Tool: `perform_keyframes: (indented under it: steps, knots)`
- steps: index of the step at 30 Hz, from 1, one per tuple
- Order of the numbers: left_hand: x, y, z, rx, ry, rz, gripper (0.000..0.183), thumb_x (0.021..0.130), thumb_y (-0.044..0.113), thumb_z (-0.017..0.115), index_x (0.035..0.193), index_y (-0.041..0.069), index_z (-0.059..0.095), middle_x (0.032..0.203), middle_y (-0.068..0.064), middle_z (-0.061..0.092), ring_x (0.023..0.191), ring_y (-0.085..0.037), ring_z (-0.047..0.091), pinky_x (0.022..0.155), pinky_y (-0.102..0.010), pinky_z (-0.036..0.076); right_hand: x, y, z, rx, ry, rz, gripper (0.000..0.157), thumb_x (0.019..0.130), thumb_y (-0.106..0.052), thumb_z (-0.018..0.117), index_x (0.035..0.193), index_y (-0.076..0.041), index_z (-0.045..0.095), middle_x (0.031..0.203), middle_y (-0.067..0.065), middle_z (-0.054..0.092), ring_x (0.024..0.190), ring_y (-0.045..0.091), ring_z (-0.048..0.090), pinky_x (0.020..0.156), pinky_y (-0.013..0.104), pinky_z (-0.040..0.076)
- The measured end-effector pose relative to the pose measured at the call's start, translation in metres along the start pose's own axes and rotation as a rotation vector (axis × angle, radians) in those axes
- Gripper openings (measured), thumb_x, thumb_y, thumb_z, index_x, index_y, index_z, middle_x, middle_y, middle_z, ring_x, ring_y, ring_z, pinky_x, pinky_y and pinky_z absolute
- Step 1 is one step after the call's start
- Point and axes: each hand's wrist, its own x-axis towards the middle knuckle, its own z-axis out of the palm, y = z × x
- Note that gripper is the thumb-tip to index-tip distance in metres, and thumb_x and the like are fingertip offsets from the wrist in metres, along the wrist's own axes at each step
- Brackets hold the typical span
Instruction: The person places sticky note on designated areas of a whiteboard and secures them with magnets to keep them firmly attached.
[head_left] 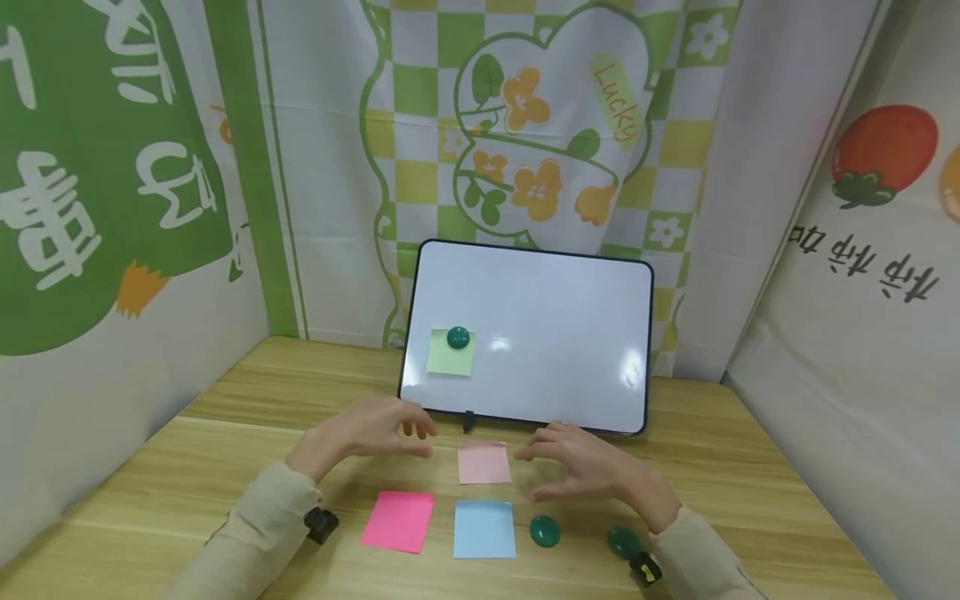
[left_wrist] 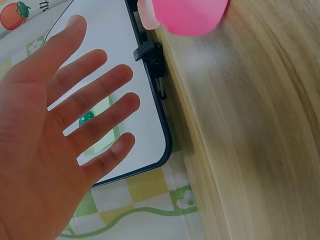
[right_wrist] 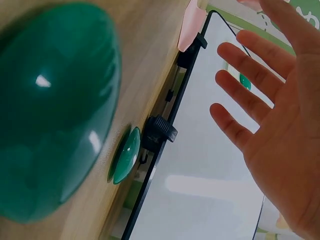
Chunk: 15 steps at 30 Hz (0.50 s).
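My left hand (head_left: pixel 372 429) hovers over the table with its fingers spread, holding nothing. My right hand (head_left: pixel 581 462) is likewise loose and holds nothing. Between them lies a pale pink sticky note (head_left: pixel 483 463), nearest to both hands and apart from them. In front of it are a hot-pink sticky note (head_left: pixel 398 521) and a light blue sticky note (head_left: pixel 484 530). To the blue note's right sits a green round magnet (head_left: pixel 544 531), and another green magnet (head_left: pixel 624 542) is by my right sleeve. The left wrist view shows my left palm (left_wrist: pixel 45 135) with separated fingers; the right palm (right_wrist: pixel 280 135) looks similar.
A black-framed whiteboard (head_left: pixel 555 333) leans at the back of the wooden table (head_left: pixel 225 467). It carries a light green sticky note (head_left: pixel 450 362) under a green magnet (head_left: pixel 458 337). A black clip (head_left: pixel 468 420) supports its lower edge. Printed curtains (head_left: pixel 330 167) surround the table.
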Motion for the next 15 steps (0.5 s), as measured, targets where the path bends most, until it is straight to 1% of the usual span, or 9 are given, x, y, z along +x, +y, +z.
perform_keyframes:
  steps: [2, 7, 10, 15]
  knots:
    - [-0.0007, -0.0014, 0.0011, -0.011, -0.016, -0.014, 0.055, 0.080, 0.068, 0.053, 0.111, 0.025, 0.067, 0.105, 0.013, 0.065, 0.092, -0.011, 0.059, 0.072, -0.030, 0.045, -0.0006, -0.0001, -0.0003, 0.007, -0.009, 0.000, 0.050, 0.084, -0.049, 0.064, 0.123, -0.019, 0.060, 0.117, -0.009, 0.058, 0.106, 0.009, 0.049, 0.091, 0.033, 0.044]
    - [-0.0017, -0.0043, 0.0035, -0.046, -0.050, -0.040, 0.044, 0.080, 0.059, 0.062, 0.108, 0.025, 0.068, 0.101, 0.013, 0.065, 0.090, -0.012, 0.058, 0.070, -0.031, 0.044, -0.0014, 0.0003, 0.0000, 0.021, -0.031, -0.010, 0.050, 0.084, -0.050, 0.063, 0.123, -0.018, 0.061, 0.115, -0.008, 0.059, 0.105, 0.008, 0.050, 0.089, 0.031, 0.044]
    - [-0.0020, -0.0045, 0.0039, -0.054, -0.063, -0.039, 0.038, 0.080, 0.054, 0.065, 0.106, 0.026, 0.068, 0.097, 0.014, 0.065, 0.088, -0.010, 0.058, 0.069, -0.031, 0.044, -0.0018, 0.0011, 0.0010, 0.025, -0.040, -0.015, 0.050, 0.084, -0.050, 0.063, 0.123, -0.019, 0.061, 0.114, -0.009, 0.058, 0.104, 0.007, 0.050, 0.088, 0.030, 0.044]
    - [-0.0022, -0.0040, 0.0035, -0.069, -0.091, -0.044, 0.037, 0.079, 0.052, 0.067, 0.103, 0.025, 0.069, 0.092, 0.016, 0.064, 0.085, -0.008, 0.057, 0.068, -0.031, 0.044, -0.0026, 0.0020, 0.0026, 0.041, -0.064, -0.012, 0.051, 0.082, -0.051, 0.064, 0.122, -0.019, 0.061, 0.113, -0.009, 0.058, 0.103, 0.007, 0.049, 0.088, 0.030, 0.044]
